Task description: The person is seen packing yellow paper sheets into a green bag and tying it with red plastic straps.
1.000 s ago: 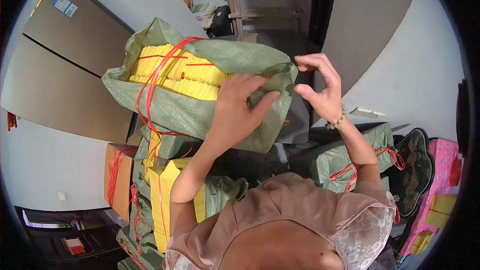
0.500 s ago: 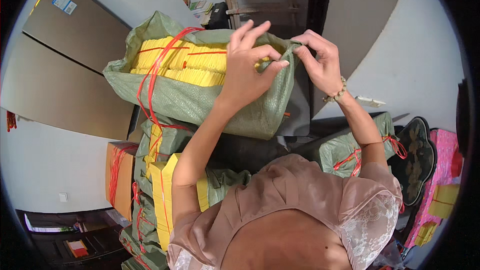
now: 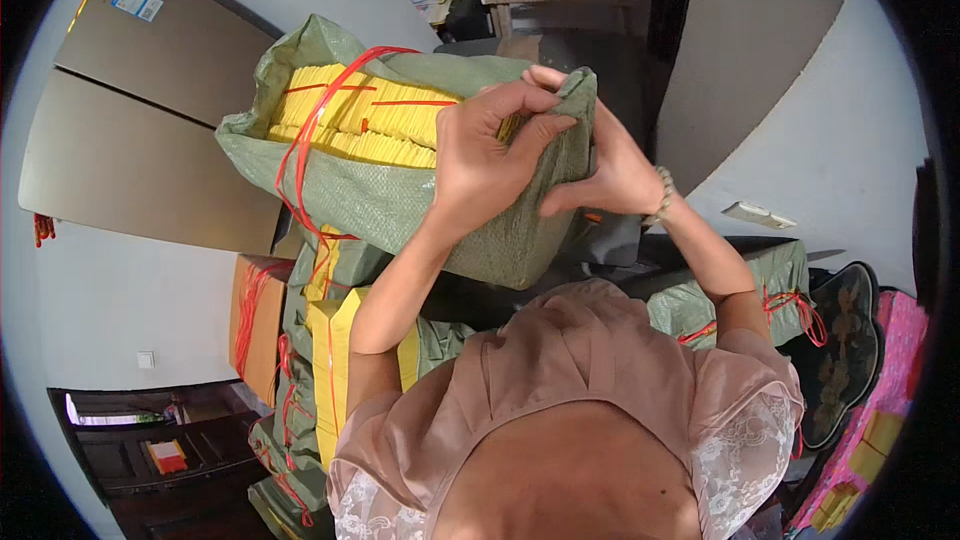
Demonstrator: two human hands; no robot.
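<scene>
Gripping green woven sack (image 3: 400, 202) | both hands (image 3: 490, 155) | yellow paper stacks (image 3: 365, 120) inside

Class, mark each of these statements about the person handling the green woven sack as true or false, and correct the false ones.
1. Both hands grip the green woven sack at its edge. True: the left hand and right hand pinch the cloth.
2. The sack holds blue paper stacks. False: the yellow paper stacks show in its opening.
3. A red cord runs around the sack. True.
4. The right wrist is bare. False: it wears a beaded bracelet.
5. A brown cardboard box tied with red cord stands below the sack. True.
</scene>
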